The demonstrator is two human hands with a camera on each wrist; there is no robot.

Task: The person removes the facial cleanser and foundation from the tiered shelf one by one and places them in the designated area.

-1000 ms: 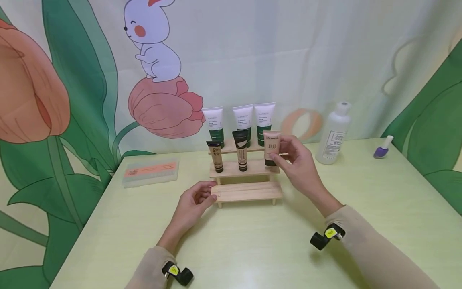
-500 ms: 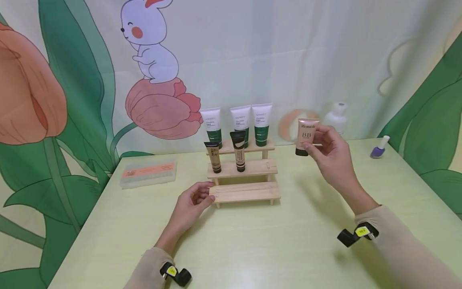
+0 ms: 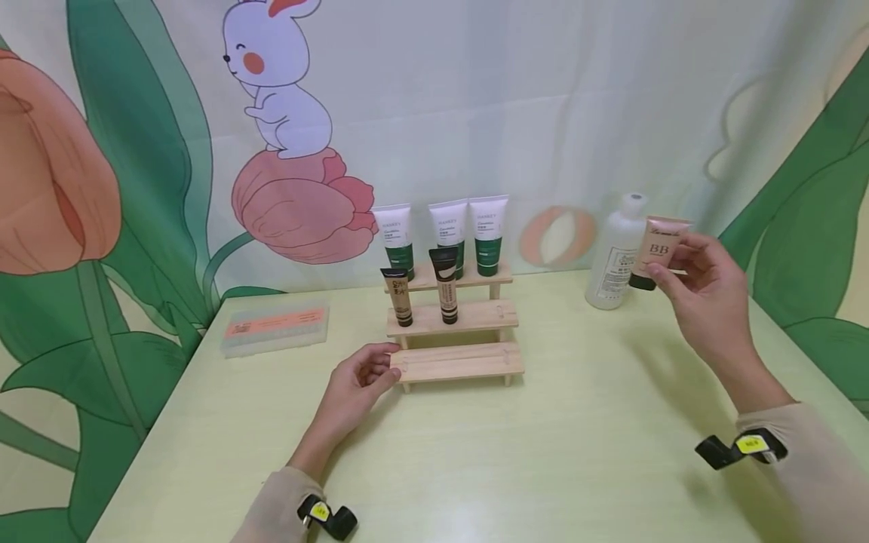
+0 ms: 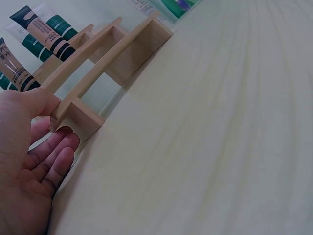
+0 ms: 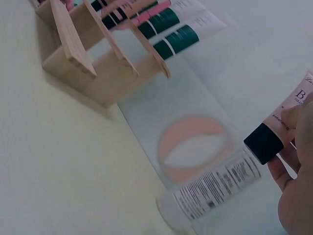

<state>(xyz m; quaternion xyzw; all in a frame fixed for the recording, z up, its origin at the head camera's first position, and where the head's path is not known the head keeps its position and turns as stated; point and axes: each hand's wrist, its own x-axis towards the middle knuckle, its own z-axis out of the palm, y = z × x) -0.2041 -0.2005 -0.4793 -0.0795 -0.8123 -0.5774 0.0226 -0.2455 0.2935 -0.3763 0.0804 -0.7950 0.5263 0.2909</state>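
My right hand pinches a pink BB cream tube with a black cap, held up off the table and overlapping the white bottle in the head view. The tube hangs cap-down and slightly tilted in the right wrist view. With thumb above and fingers curled below, my left hand grips the left end of the lowest step of a three-step wooden rack. Two slim tubes, one gold and one with a black top, stand on the middle step.
Several white-and-green tubes stand on the rack's top step. A flat clear case with an orange label lies at the left on the table. Behind everything hangs a printed curtain.
My right hand has lifted the BB cream tube off the middle step's right end and carried it rightward, past the rack to the bottle. My left hand stays on the rack.
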